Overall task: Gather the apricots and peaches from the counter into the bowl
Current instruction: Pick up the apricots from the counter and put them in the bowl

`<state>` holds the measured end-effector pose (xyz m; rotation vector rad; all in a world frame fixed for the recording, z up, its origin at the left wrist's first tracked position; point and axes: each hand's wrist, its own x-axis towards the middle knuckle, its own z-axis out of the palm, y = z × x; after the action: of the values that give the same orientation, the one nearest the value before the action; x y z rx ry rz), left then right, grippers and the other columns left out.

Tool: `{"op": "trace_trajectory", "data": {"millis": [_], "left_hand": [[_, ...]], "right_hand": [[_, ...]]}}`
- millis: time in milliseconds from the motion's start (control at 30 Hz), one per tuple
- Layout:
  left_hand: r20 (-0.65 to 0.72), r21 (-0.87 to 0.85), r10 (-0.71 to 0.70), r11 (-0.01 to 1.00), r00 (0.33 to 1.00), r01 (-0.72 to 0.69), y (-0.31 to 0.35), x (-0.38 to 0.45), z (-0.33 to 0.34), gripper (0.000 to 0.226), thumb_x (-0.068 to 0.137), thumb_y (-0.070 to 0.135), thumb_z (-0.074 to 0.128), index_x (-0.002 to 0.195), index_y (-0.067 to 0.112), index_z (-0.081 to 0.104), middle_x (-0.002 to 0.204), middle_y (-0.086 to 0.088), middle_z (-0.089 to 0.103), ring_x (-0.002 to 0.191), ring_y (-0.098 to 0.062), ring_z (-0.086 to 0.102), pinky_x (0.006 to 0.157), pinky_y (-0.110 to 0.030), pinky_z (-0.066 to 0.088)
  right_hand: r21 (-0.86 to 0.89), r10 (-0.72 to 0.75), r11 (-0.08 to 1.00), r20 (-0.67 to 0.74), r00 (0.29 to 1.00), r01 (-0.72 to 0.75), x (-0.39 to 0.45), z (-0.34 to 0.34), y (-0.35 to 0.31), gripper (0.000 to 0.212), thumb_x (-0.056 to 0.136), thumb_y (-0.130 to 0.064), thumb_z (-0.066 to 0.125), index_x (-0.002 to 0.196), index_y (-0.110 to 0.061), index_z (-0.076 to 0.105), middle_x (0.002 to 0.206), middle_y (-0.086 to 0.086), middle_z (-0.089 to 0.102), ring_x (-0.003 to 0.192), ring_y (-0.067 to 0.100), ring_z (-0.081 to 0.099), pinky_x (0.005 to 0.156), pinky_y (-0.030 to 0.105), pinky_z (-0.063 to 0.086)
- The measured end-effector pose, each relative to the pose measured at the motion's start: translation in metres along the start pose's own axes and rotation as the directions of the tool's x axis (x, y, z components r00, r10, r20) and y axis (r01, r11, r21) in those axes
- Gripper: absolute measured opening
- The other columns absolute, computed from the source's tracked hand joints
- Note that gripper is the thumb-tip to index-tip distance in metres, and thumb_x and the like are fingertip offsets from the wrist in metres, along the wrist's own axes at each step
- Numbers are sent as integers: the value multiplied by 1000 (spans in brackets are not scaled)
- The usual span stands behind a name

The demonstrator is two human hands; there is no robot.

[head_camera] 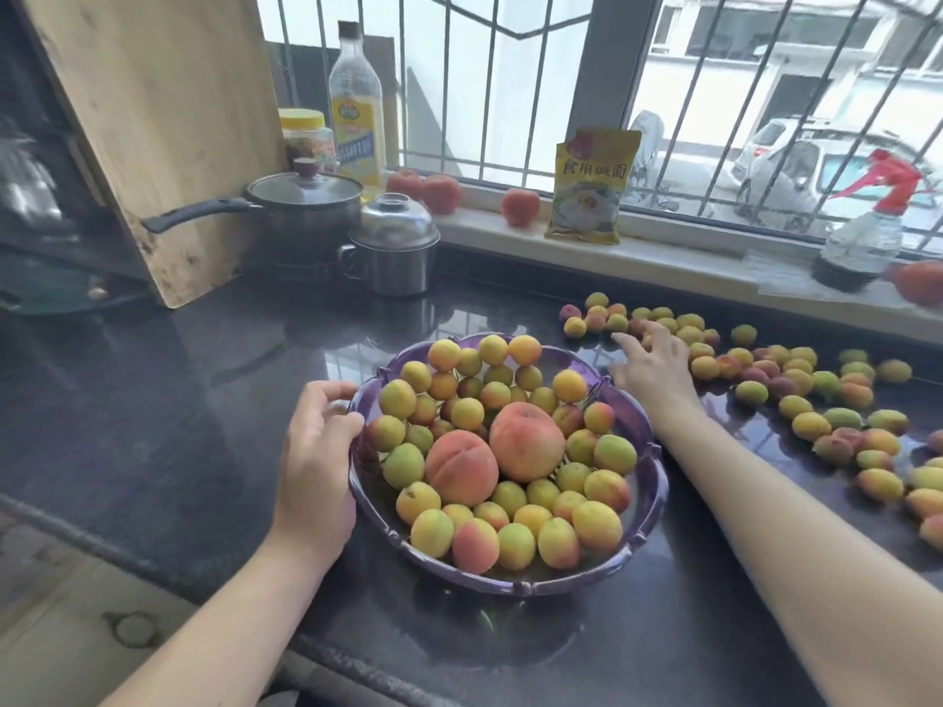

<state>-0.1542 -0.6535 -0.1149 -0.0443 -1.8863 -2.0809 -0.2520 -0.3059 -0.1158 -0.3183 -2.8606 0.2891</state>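
A purple bowl (650, 482) stands on the dark counter, heaped with several yellow-orange apricots (597, 525) and two big peaches (462, 474) in the middle. My left hand (316, 461) grips the bowl's left rim. My right hand (655, 367) reaches past the bowl's far right side, fingers spread, over the near end of a long scatter of loose apricots (811, 426) on the counter. It holds nothing. More peaches (520, 207) sit on the windowsill.
A lidded pan (303, 206) and a small steel pot (393, 247) stand at the back left beside a leaning wooden board (163, 135). An oil bottle (357, 104), a jar, a yellow packet (592, 186) and a spray bottle (867, 232) line the windowsill.
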Motion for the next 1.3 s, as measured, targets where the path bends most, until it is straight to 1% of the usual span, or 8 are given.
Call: {"op": "trace_trajectory", "data": {"millis": [233,367,567,667,800,900,1067,1300], "left_hand": [[-2,49,15,999,1000,-15,-4,2,-4,22,85,27,48,100,17,61,78,12,73,73,-2,68,62,-21,57],[4,66,17,998,1000,-17,-3,0,-3,24,85,28,48,101,15,60,77,15,72,71,1,68,60,-19,56],[7,54,-1,999,1000,1,2,-1,-3,23,83,27,47,98,14,59,74,18,71,68,4,65,58,-16,53],[13,47,-2,999,1000,2,3,-1,-1,22,83,27,47,97,15,59,73,18,70,67,4,65,57,-17,54],[-4,2,-21,1000,1000,21,3,-1,0,20,80,24,48,95,16,59,69,17,69,64,3,62,58,-15,51],[0,12,-27,1000,1000,27,3,-1,0,21,79,24,49,95,15,60,70,17,69,65,2,62,59,-17,51],[9,29,-57,998,998,56,1,0,-4,24,80,27,50,97,15,61,77,7,70,75,-10,64,70,-35,52],[51,54,-115,992,992,112,-2,3,-8,21,85,32,49,96,34,66,91,4,73,92,-22,68,84,-48,56]], "right_hand": [[22,119,993,-41,992,-118,12,6,4,48,100,-25,47,147,-12,45,154,17,32,133,43,38,110,52,35],[145,157,981,-193,968,-131,9,8,8,33,97,-14,54,130,-12,56,132,20,46,116,39,49,98,51,47],[513,177,858,-242,954,-29,-10,-15,8,31,101,-29,56,130,-17,59,122,12,61,111,32,60,96,48,51],[569,60,818,-227,972,83,-22,-50,-4,24,98,-30,63,122,-27,64,116,3,64,102,23,66,90,48,57],[505,-333,794,-104,937,338,-53,-103,-50,29,96,-18,66,121,-32,68,118,-7,56,97,10,64,86,24,50],[179,-581,803,30,813,568,-75,-105,-89,33,96,-19,67,127,-31,64,122,-11,54,103,11,58,86,26,50],[-129,-695,707,53,717,695,-74,-83,-106,35,94,-11,63,127,-21,56,114,2,60,101,22,59,78,35,54],[-66,-650,757,15,759,650,-77,-81,-91,37,96,-9,62,129,-26,62,121,-2,58,98,20,61,74,33,57]]}}
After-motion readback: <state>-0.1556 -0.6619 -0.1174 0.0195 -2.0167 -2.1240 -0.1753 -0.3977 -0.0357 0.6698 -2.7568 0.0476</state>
